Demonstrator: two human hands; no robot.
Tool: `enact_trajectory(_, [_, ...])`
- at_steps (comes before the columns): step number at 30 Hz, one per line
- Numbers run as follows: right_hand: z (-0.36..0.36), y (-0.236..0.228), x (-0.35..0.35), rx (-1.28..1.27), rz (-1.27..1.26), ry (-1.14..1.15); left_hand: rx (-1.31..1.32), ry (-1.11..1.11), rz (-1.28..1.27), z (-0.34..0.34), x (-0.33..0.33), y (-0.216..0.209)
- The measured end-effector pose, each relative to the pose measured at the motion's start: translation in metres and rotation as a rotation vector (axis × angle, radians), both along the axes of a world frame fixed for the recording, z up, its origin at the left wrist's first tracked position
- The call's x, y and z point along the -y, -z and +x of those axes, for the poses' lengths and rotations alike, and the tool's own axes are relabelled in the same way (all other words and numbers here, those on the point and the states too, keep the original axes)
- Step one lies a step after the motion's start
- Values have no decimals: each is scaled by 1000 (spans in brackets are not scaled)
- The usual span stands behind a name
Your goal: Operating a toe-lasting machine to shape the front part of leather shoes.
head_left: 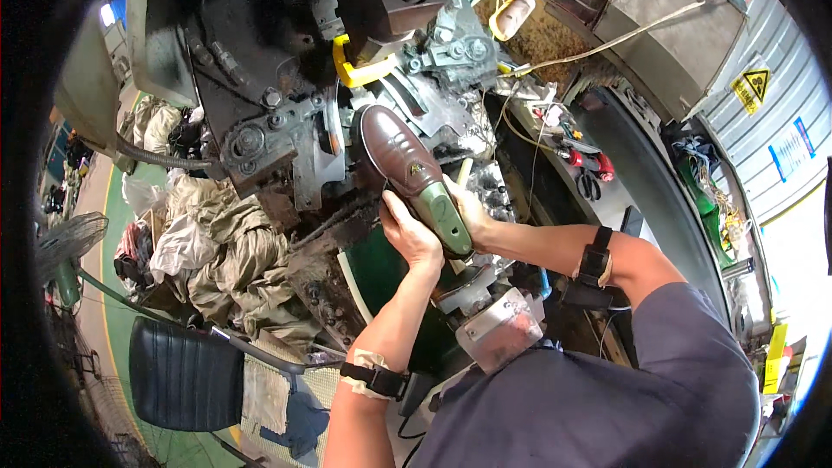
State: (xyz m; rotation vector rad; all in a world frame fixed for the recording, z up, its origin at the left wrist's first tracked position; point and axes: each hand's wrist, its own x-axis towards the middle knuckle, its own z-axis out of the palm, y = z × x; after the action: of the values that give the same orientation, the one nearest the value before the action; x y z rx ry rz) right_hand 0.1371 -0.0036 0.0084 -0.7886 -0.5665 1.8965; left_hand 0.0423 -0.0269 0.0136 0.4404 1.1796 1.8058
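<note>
Head view: your left hand and right hand have their grip clamped around a brown leather shoe on a green shoe last, toe pointing toward the machine with its yellow bracket. Rightward, scissors lie on the table; leftward stands a black-backed chair.

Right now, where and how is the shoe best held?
Likely grip the shoe at its heel end from the near side, left hand and right hand on opposite flanks: the heel points toward the person, the toe toward the machine.
</note>
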Motion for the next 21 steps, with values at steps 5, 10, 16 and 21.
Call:
enact_trajectory(5, [3,11,-5,20,84,-116,29,37,35,-5,-1,-1])
enact_trajectory(10, [62,9,-7,740,216,-186,-319,124,-79,-47,12,17])
enact_trajectory(16, [212,0,108,948,266,551,-422,224,173,-37,58,-25])
enact_trajectory(21, [293,92,309,1151,-261,495,-887,372,10,1,53,-57])
